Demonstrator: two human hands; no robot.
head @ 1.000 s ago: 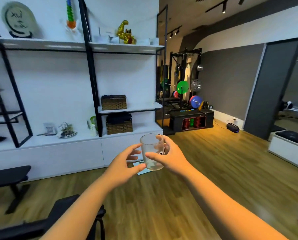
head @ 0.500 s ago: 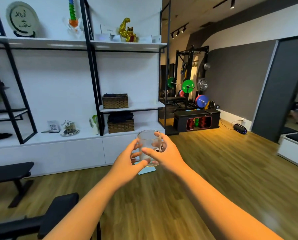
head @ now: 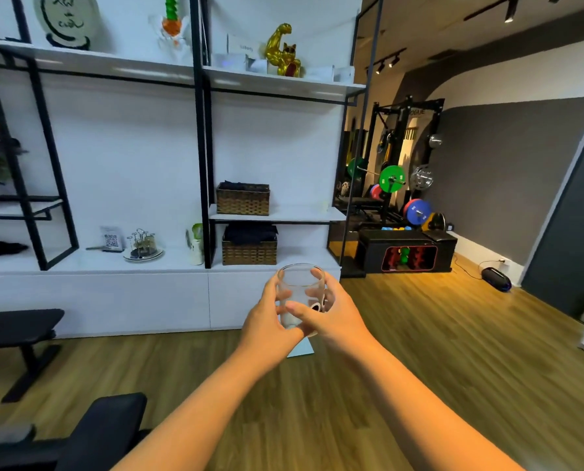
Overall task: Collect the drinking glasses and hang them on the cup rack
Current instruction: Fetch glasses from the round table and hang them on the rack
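Note:
I hold a clear drinking glass (head: pixel 300 283) upright in front of me, at arm's length over the wooden floor. My left hand (head: pixel 266 317) wraps its left side and my right hand (head: pixel 331 314) wraps its right side, thumb across the front. The wire cup rack (head: pixel 142 244) stands on a round plate on the white counter, far to the left of the glass, with glasses on it that are too small to make out.
A white cabinet counter (head: pixel 90 263) with black-framed shelves runs along the wall. Wicker baskets (head: pixel 249 251) sit on the shelves. A black bench (head: pixel 18 329) stands at the left, a black chair (head: pixel 107 426) below. Gym equipment (head: pixel 402 198) fills the back right.
The view has turned left and come closer to the shelves. Both hands keep hold of the glass, with my left hand closing more fully around it.

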